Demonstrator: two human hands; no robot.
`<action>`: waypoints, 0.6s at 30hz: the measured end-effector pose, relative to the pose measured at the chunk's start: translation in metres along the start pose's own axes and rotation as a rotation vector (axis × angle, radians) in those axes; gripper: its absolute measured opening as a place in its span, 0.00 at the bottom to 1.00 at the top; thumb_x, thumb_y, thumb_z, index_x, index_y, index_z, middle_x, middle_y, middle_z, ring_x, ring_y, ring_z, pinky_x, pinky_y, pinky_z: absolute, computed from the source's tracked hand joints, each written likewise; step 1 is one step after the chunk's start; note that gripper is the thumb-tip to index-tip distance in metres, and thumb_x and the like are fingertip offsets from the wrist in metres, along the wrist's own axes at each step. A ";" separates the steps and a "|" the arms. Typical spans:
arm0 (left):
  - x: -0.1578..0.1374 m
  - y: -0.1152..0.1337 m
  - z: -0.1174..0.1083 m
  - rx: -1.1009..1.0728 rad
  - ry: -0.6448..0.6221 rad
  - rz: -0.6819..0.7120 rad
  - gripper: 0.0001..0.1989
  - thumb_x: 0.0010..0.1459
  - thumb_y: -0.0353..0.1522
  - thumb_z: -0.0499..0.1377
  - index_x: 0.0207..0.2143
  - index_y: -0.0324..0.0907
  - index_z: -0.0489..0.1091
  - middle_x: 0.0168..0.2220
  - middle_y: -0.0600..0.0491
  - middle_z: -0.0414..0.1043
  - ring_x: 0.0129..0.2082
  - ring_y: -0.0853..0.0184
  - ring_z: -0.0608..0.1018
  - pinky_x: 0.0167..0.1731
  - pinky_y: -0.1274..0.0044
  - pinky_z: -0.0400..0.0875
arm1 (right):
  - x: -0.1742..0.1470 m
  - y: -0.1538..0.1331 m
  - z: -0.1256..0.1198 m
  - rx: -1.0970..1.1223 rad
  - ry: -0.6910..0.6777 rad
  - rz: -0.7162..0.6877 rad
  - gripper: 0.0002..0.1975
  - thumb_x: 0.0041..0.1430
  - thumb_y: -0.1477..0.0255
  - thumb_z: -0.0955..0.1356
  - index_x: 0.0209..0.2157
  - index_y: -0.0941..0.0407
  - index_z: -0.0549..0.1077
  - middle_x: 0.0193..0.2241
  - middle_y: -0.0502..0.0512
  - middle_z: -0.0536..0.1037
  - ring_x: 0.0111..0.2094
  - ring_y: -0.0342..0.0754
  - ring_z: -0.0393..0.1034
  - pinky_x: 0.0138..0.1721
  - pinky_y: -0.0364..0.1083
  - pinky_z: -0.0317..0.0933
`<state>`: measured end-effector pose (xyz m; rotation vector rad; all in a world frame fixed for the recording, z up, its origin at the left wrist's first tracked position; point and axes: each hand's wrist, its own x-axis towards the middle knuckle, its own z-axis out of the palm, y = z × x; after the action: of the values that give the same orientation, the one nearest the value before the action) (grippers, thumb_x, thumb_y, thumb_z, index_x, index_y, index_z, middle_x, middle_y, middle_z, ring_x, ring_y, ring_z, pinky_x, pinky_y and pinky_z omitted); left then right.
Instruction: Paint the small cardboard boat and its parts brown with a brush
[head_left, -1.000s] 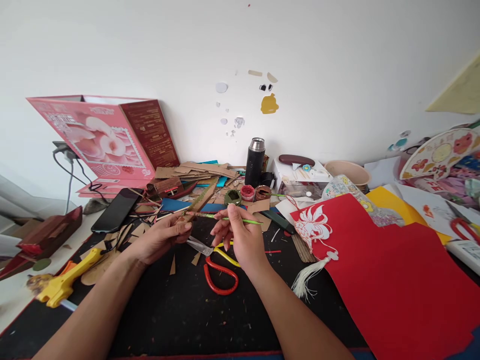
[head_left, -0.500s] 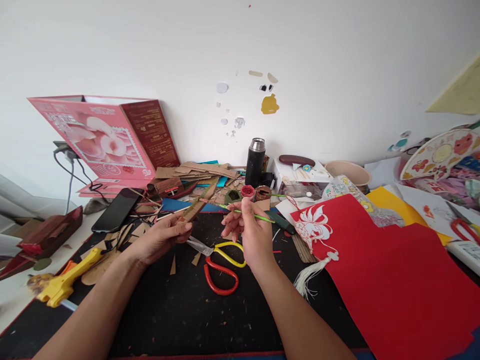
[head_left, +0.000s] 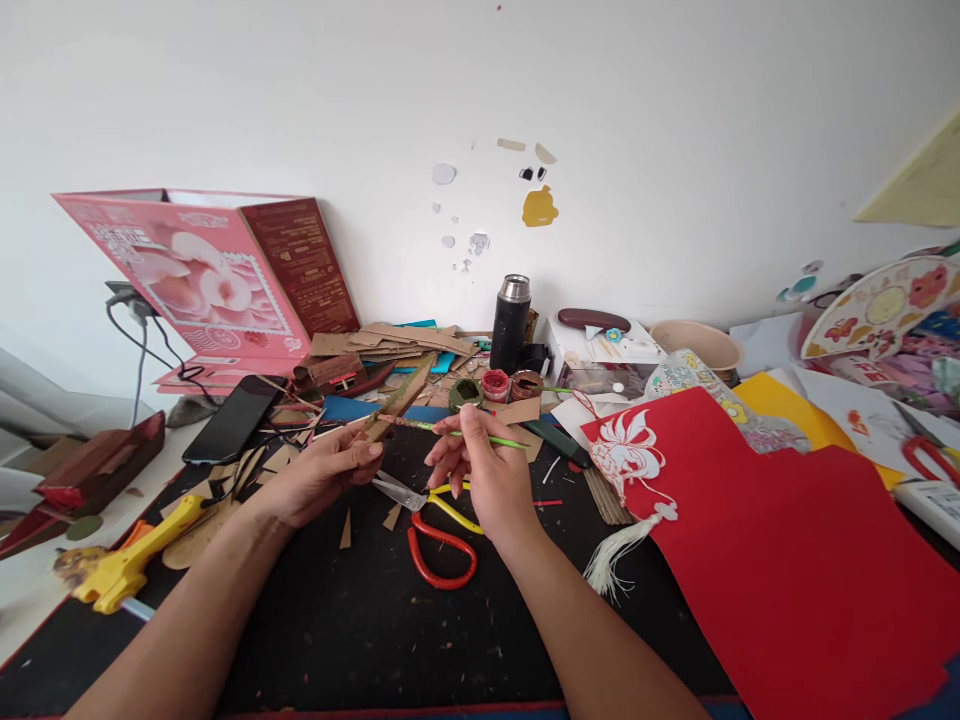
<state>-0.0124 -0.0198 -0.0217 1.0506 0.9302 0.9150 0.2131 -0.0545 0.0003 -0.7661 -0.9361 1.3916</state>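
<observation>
Between its thumb and fingers, my left hand [head_left: 326, 472] holds a narrow cardboard strip [head_left: 406, 388] that carries greenish-brown paint. My right hand [head_left: 484, 468] pinches a thin green paintbrush [head_left: 499, 441]. The brush tip lies against the strip close to my left fingers. Below the hands rest scissors [head_left: 442, 553] with one red and one yellow handle; my right hand covers part of the yellow one. Past the hands stand three open paint jars: a dark green jar [head_left: 466, 394], a red jar [head_left: 495, 384] and a brown jar [head_left: 527, 387].
A black flask [head_left: 511, 325] stands behind the jars. On the left are a phone [head_left: 234, 420], a yellow glue gun [head_left: 135, 560] and a pink box [head_left: 195, 270]. Red paper [head_left: 810, 550] covers the right side. Cardboard scraps [head_left: 397, 340] are piled at the back.
My right hand has moved left with the paintbrush, bringing the tip along the strip toward my left fingers. My left hand stays nearly in place.
</observation>
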 end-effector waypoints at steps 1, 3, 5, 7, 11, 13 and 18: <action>0.000 0.000 0.000 0.001 -0.001 0.002 0.23 0.49 0.42 0.81 0.34 0.41 0.74 0.27 0.59 0.58 0.25 0.72 0.57 0.24 0.78 0.53 | 0.000 0.000 0.000 -0.001 -0.003 0.005 0.32 0.61 0.38 0.73 0.34 0.56 0.77 0.20 0.52 0.80 0.14 0.44 0.72 0.13 0.39 0.52; 0.001 0.000 -0.001 0.011 -0.001 0.000 0.23 0.49 0.43 0.81 0.34 0.41 0.75 0.26 0.60 0.57 0.25 0.72 0.56 0.24 0.77 0.53 | -0.001 0.001 0.001 -0.007 -0.010 0.013 0.32 0.62 0.39 0.73 0.33 0.56 0.77 0.20 0.52 0.80 0.13 0.44 0.72 0.13 0.39 0.51; 0.001 0.000 -0.001 0.029 -0.002 -0.003 0.23 0.50 0.44 0.80 0.37 0.40 0.77 0.26 0.60 0.56 0.25 0.72 0.55 0.24 0.77 0.52 | -0.002 0.001 0.002 -0.016 -0.020 0.015 0.32 0.62 0.39 0.73 0.33 0.57 0.78 0.20 0.52 0.80 0.14 0.44 0.72 0.13 0.38 0.51; 0.000 0.001 0.001 0.051 0.001 0.002 0.24 0.50 0.45 0.80 0.40 0.40 0.78 0.26 0.60 0.57 0.25 0.71 0.55 0.25 0.77 0.51 | -0.002 0.001 0.002 -0.025 -0.025 0.012 0.31 0.63 0.39 0.73 0.33 0.57 0.78 0.20 0.53 0.80 0.14 0.44 0.72 0.13 0.38 0.51; 0.000 0.002 0.004 0.087 0.014 0.022 0.24 0.50 0.44 0.80 0.41 0.40 0.79 0.26 0.60 0.58 0.25 0.71 0.55 0.24 0.76 0.50 | -0.002 0.001 0.002 -0.036 -0.021 0.016 0.32 0.63 0.39 0.72 0.33 0.57 0.78 0.20 0.53 0.80 0.14 0.44 0.73 0.13 0.38 0.51; 0.000 0.003 0.005 0.102 0.025 0.024 0.25 0.50 0.45 0.79 0.42 0.40 0.79 0.25 0.60 0.57 0.25 0.71 0.55 0.25 0.75 0.50 | -0.002 0.001 0.002 -0.034 -0.020 0.016 0.32 0.62 0.39 0.73 0.33 0.57 0.79 0.20 0.53 0.80 0.14 0.44 0.73 0.13 0.38 0.51; 0.000 0.001 0.004 0.134 0.040 0.021 0.28 0.50 0.47 0.79 0.45 0.40 0.80 0.25 0.60 0.58 0.26 0.71 0.55 0.25 0.76 0.51 | -0.003 0.001 0.002 -0.034 -0.016 0.014 0.31 0.62 0.39 0.73 0.33 0.57 0.78 0.20 0.52 0.80 0.14 0.44 0.73 0.13 0.38 0.51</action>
<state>-0.0084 -0.0203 -0.0194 1.1616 1.0267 0.9031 0.2114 -0.0571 0.0003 -0.7888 -0.9705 1.3986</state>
